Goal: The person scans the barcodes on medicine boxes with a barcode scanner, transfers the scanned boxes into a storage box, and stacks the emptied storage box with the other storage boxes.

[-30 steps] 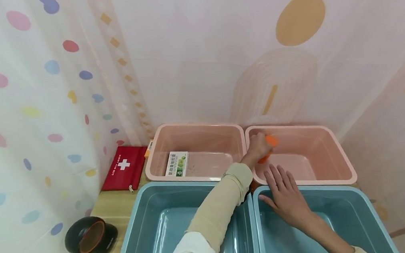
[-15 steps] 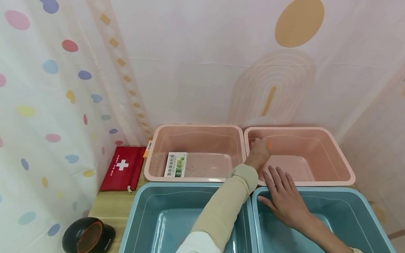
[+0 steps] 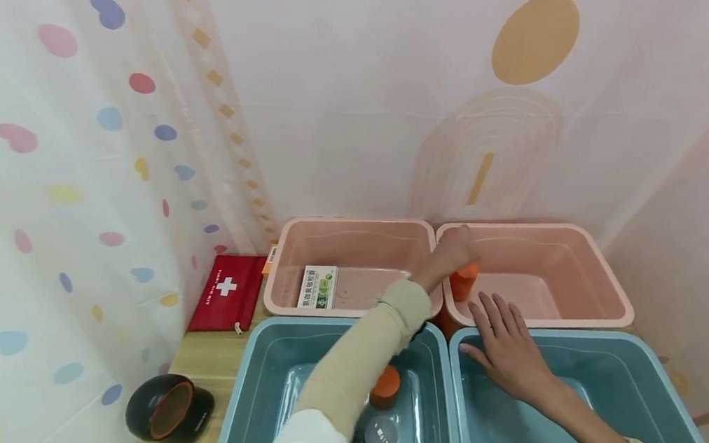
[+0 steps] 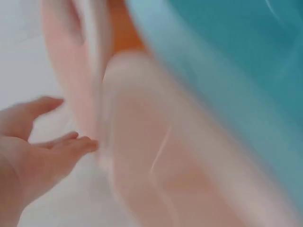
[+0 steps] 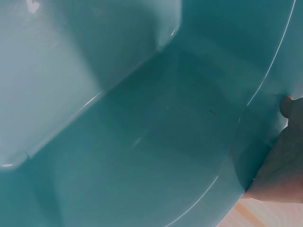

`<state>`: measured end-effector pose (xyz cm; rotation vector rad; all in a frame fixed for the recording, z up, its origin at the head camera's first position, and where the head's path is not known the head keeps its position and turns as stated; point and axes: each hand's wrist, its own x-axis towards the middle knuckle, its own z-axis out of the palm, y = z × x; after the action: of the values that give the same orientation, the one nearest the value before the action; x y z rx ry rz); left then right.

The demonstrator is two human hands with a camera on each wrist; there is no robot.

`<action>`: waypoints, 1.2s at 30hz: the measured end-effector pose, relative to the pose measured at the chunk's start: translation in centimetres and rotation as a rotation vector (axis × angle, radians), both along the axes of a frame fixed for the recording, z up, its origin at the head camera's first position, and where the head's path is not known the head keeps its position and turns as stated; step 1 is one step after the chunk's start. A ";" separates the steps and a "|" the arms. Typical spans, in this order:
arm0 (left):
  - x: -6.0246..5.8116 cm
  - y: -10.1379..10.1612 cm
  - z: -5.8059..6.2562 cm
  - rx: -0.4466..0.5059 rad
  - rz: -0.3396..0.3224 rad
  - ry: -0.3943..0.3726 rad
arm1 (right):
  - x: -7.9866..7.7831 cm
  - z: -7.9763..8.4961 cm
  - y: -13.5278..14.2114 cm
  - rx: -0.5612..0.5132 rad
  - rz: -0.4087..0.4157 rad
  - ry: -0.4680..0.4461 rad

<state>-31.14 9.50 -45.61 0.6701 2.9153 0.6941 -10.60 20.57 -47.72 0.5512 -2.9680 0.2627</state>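
My left hand point(image 3: 449, 254) is raised over the left wall of the right pink bin point(image 3: 576, 258). In the left wrist view the thumb and fingers of the left hand point(image 4: 38, 151) stand apart with nothing between them. Below it, an orange capped container point(image 3: 463, 284) stands in that bin's left end, partly covered by the hand in the head view. My right hand point(image 3: 512, 355) lies palm down with fingers spread across the rims where the right pink bin meets the right blue bin point(image 3: 652, 371). The right wrist view catches the right hand point(image 5: 279, 161) at the blue rim.
Under my left forearm, the left blue bin point(image 3: 237, 400) holds another orange-topped container point(image 3: 385, 385) and a grey-capped bottle point(image 3: 381, 436). A medicine box point(image 3: 318, 287) leans in the left pink bin point(image 3: 356, 239). A red first aid pouch point(image 3: 224, 293) and black bowls point(image 3: 168, 410) sit left.
My left hand has let go of the orange container and lifted up and left, away from it. The right hand stays on the rims. The left arm's shift uncovers the containers in the left blue bin.
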 end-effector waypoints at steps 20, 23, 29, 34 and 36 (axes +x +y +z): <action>14.1 -26.4 10.5 0.455 -0.122 -0.156 | -0.2 0.1 -0.4 -0.011 0.010 0.006; 15.9 -28.3 9.5 0.488 -0.147 -0.159 | -0.2 0.0 -0.5 -0.017 0.010 0.002; 19.5 -30.2 7.4 0.649 -0.222 -0.222 | -0.1 0.0 -0.5 -0.015 0.006 0.009; 22.8 -31.0 5.0 0.754 -0.279 -0.289 | -0.1 -0.1 -0.7 -0.023 0.002 -0.001; 23.7 -31.2 3.5 0.768 -0.267 -0.377 | 0.0 -0.1 -0.7 -0.029 0.000 -0.007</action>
<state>-7.40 -21.68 -42.07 0.8345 2.1130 1.6949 -10.60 19.85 -47.84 0.5486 -2.9654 0.3084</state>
